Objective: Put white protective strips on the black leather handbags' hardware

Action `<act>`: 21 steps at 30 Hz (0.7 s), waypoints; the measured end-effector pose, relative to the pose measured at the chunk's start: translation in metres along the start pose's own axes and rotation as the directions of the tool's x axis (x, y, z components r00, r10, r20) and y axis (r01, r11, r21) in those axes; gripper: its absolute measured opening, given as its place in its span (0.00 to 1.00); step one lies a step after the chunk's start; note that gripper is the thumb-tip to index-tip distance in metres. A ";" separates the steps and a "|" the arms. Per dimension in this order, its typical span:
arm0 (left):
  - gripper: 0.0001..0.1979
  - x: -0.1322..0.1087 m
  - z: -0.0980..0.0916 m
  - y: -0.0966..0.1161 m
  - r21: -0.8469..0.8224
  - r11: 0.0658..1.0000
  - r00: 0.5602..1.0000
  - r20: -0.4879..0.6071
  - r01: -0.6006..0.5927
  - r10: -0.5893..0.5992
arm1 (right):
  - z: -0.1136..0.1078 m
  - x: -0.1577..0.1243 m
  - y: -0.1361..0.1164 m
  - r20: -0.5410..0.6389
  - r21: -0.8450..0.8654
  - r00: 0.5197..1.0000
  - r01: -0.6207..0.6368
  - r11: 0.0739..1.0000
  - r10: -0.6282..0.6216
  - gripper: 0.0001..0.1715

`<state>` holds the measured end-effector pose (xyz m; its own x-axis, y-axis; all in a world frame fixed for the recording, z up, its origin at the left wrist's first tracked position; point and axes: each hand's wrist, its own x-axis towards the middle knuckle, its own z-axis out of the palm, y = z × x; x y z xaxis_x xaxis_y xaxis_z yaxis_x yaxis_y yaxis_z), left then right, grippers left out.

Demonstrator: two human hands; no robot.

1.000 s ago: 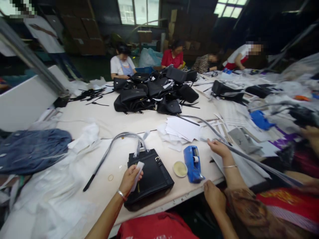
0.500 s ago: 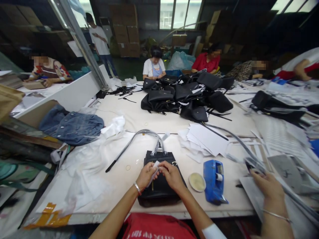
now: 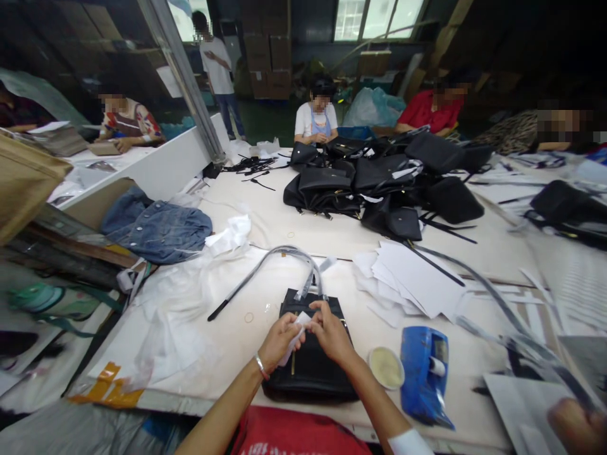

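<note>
A pale counter (image 3: 256,218) fills the foreground, brown tape (image 3: 107,385) stuck over its near left corner. Beyond stand a metal post (image 3: 190,82), a white partition (image 3: 177,167) and, in the dim room, stacked cartons (image 3: 268,50) beneath a bright window (image 3: 377,19). A person in white (image 3: 315,123) sits at the far side, behind a heap of soft black bags (image 3: 332,180).

The boxy black bag (image 3: 322,373) lies at the near edge, smooth-faced, its handles (image 3: 310,285) sheathed in clear film. Over it, the left hand (image 3: 279,341) pinches a thin white slip (image 3: 302,319) between its fingers. The right hand (image 3: 332,332) has its fingers bent at the slip's upper edge; whether they grip it, I cannot tell.

A film-wrapped strap (image 3: 290,250) arches behind the bag. To the right sit a shallow round dish (image 3: 386,368), a scuffed blue dispenser (image 3: 424,373) and flat papers (image 3: 417,281); to the left, crumpled white sheeting (image 3: 165,316) and rumpled denim (image 3: 164,227). Another person's hand (image 3: 576,423) blurs at the right edge.
</note>
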<state>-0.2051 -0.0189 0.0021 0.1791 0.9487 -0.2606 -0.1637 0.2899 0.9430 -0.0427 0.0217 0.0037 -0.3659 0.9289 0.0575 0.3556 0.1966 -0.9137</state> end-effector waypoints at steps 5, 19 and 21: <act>0.12 0.004 -0.005 0.008 -0.254 0.964 0.994 0.085 0.082 -0.062 | 0.026 0.003 0.021 -0.029 0.390 0.985 -0.143 0.910 0.168 0.15; 0.20 0.010 0.004 -0.011 0.029 0.999 0.998 -0.056 0.016 -0.015 | 0.012 0.016 0.013 0.114 0.152 0.992 -0.071 0.986 0.054 0.14; 0.22 0.010 0.007 -0.015 0.058 0.998 0.993 -0.115 0.019 -0.013 | 0.012 0.019 0.008 0.138 0.056 0.990 -0.034 0.998 0.026 0.11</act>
<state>-0.1942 -0.0146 -0.0132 0.0687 0.9532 -0.2945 -0.1040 0.3004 0.9481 -0.0568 0.0369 -0.0074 -0.4717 0.8815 -0.0221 0.3187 0.1470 -0.9364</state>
